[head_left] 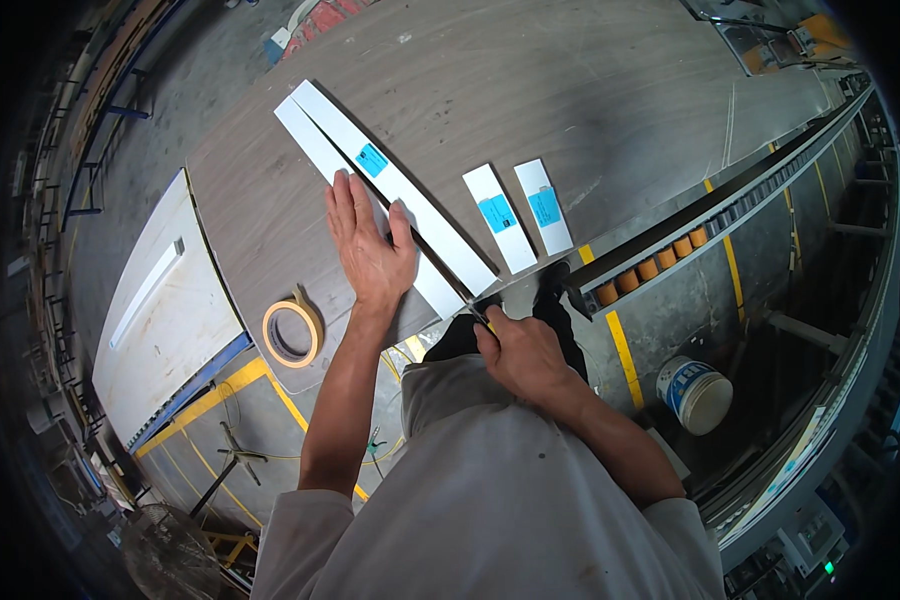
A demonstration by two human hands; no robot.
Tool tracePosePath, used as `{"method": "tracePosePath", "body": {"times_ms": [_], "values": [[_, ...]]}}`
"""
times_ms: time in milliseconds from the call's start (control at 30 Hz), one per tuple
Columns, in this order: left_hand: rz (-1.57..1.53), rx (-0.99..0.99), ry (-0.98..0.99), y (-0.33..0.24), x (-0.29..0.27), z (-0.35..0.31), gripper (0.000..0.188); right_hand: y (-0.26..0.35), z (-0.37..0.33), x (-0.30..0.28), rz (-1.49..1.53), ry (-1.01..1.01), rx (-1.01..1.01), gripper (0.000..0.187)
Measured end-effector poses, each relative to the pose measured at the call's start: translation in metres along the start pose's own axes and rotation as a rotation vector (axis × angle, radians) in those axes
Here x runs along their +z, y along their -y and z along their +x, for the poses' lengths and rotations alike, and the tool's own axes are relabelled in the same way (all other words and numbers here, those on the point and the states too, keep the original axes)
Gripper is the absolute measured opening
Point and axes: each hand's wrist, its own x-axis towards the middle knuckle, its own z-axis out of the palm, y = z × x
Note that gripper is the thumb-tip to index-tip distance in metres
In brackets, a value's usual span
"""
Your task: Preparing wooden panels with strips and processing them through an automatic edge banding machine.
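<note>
Two long white strips lie side by side at a slight angle on the brown tabletop, a narrow dark gap between them. My left hand [372, 245] is laid flat, fingers stretched out, on the left long strip [315, 140]. Beside it is the right long strip [410, 205], with a blue label. At the near end of the gap, my right hand [520, 350] is closed around a slim knife-like tool [486, 322], dark with some yellow. Its thin tip points at the strip ends; most of the handle is hidden in my fist.
Two short white pieces [515, 250] with blue labels lie to the right on the brown table [590, 100]. A tape roll [312, 318] sits at its near left edge. Further left is a white-topped table [170, 330]. A roller rail [660, 265] and a bucket [705, 400] are at right.
</note>
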Motion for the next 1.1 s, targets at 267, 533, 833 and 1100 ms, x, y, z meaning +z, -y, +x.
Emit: {"method": "tracePosePath", "body": {"times_ms": [267, 533, 833, 1100], "values": [[-0.016, 0.003, -0.004, -0.004, -0.001, -0.001, 0.063, -0.011, 0.000, 0.019, -0.045, -0.090, -0.006, 0.022], [-0.018, -0.008, 0.024, 0.003, 0.001, -0.001, 0.063, -0.017, -0.023, 0.016, -0.126, -0.125, 0.089, 0.023], [-0.025, 0.016, -0.021, 0.023, -0.020, -0.007, 0.059, -0.003, 0.002, -0.011, 0.002, -0.457, -0.192, 0.047], [-0.075, -0.035, 0.007, 0.028, -0.026, -0.024, 0.065, -0.007, 0.025, 0.009, -0.233, -0.380, -0.038, 0.040]]}}
